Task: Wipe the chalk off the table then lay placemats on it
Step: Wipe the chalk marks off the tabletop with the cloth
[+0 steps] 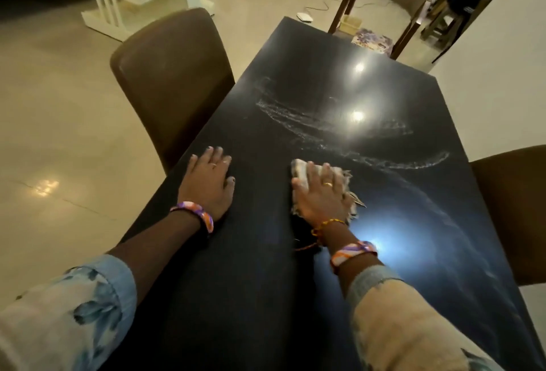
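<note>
Glossy black table [295,296] carries grainy chalk arcs [339,128]; your right hand [322,193] presses flat-fingered on a frayed cloth [300,171], left hand [209,181] splayed flat.

Table [266,296]: long, dark, glossy top w/ bright light reflections. Chalk [331,126]: white powdery curved streaks, smeared arcs across mid-table, well beyond the fingertips of both hands; faint hazy band trails off to the right of the right fingers. Cloth [301,171]: pale, crumpled, frayed edges, flat on table under the right fingers, poking out past fingertips & on both sides. Placemats [373,41]: floral purple/white stack on far chair seat, well apart from the fingers.
</note>
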